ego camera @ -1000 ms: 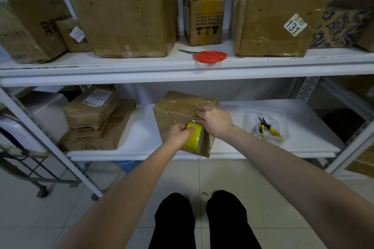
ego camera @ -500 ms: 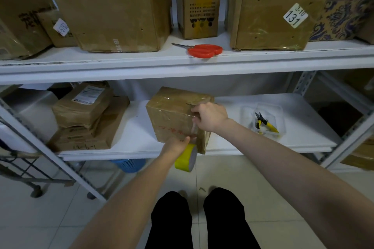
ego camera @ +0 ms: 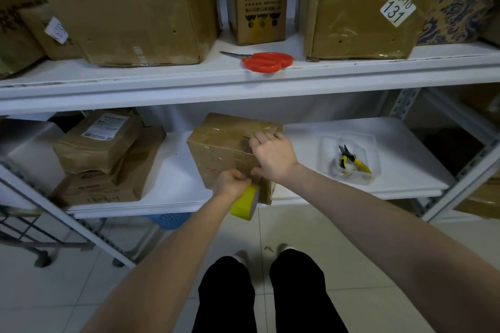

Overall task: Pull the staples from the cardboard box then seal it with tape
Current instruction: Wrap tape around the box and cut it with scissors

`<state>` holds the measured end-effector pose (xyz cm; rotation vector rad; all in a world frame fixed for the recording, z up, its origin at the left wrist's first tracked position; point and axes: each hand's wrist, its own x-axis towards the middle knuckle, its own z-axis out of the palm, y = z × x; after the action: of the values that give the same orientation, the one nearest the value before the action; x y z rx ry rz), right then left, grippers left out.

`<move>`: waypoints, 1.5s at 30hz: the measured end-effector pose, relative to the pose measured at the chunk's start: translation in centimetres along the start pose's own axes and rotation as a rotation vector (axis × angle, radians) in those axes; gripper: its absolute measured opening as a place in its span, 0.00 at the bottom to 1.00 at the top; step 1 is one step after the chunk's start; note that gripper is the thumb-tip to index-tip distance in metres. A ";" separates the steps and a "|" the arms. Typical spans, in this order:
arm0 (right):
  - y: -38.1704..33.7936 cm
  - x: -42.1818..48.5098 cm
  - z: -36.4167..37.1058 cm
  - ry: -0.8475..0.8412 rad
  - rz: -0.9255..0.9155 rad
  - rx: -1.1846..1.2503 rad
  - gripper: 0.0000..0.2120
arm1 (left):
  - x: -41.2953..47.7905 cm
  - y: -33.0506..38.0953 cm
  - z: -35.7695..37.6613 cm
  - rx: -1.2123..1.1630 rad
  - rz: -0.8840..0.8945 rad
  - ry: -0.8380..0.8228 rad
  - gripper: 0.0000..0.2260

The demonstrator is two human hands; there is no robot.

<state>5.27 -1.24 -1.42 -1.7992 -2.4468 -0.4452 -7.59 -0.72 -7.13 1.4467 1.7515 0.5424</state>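
A small cardboard box [ego camera: 221, 149], wrapped in shiny clear tape, stands at the front edge of the lower white shelf [ego camera: 405, 165]. My right hand [ego camera: 273, 155] lies over its top right corner, fingers on the top and thumb against the front face. My left hand [ego camera: 232, 182] grips a yellow tape roll [ego camera: 244, 204] just below the box's front, at the shelf edge. Any tape strip between roll and box is too thin to make out. Yellow-handled pliers [ego camera: 353, 161] lie in a clear tray [ego camera: 349, 143] to the right.
Red-handled scissors [ego camera: 266, 61] lie on the upper shelf [ego camera: 189, 78] among several large cardboard boxes. Stacked brown parcels [ego camera: 102, 154] sit at the left of the lower shelf. A blue basket [ego camera: 169, 220] is under it. My legs [ego camera: 259, 295] stand on the tiled floor.
My left hand pulled the yellow roll down from the box's front face to below the shelf edge, then lifted it slightly. The right hand stayed on the box's top corner.
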 end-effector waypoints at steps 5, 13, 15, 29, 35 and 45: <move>0.1 -0.2 1.0 0.094 -0.003 0.005 0.28 | -0.3 0.7 0.3 0.014 -0.027 0.005 0.12; 0.3 -0.9 -2.3 0.220 -0.079 0.150 0.14 | -3.0 3.1 -2.8 0.153 0.132 0.268 0.09; 0.4 -1.3 -4.6 0.574 -0.187 0.288 0.08 | -3.4 3.6 -3.5 0.154 0.196 0.338 0.10; 3.5 3.8 -18.5 0.059 0.510 0.557 0.14 | -5.5 4.8 -4.2 0.282 0.170 0.142 0.20; 4.0 3.7 -20.3 -0.025 0.510 0.513 0.11 | -5.1 3.9 -5.0 0.190 0.152 0.125 0.20; 2.7 0.4 -19.0 0.058 0.351 0.311 0.15 | -4.0 2.1 -4.4 0.081 0.022 0.073 0.14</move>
<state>5.58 -5.29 17.35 -1.9802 -1.9684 -0.0809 -9.58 -3.30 -1.67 1.5201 1.8353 0.5475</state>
